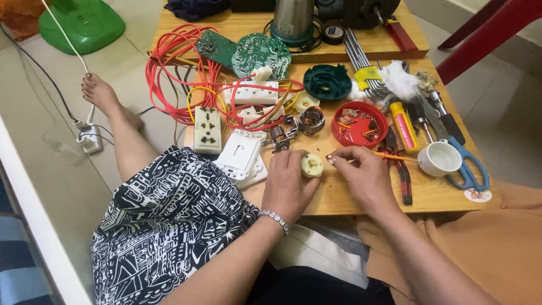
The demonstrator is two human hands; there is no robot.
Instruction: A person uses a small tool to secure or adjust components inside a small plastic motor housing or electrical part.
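Note:
My left hand (289, 182) rests on the low wooden board (344, 197) and grips a small round cream plastic part (312, 165) between thumb and fingers. My right hand (361, 169) is just right of that part, fingertips pinched near its edge, holding a thin orange-handled tool (395, 156) that points right. A red lid (359, 124) with small metal bits lies just beyond my right hand. White switch plates (241, 153) lie left of my left hand.
Red and yellow wires (178, 68), white sockets (207, 130), green circuit boards (248, 53), pliers (402, 172), a white cup (439, 158), blue scissors (468, 164), hex keys (361, 59) and a metal kettle (292, 21) crowd the board. A power strip (90, 138) lies on the floor.

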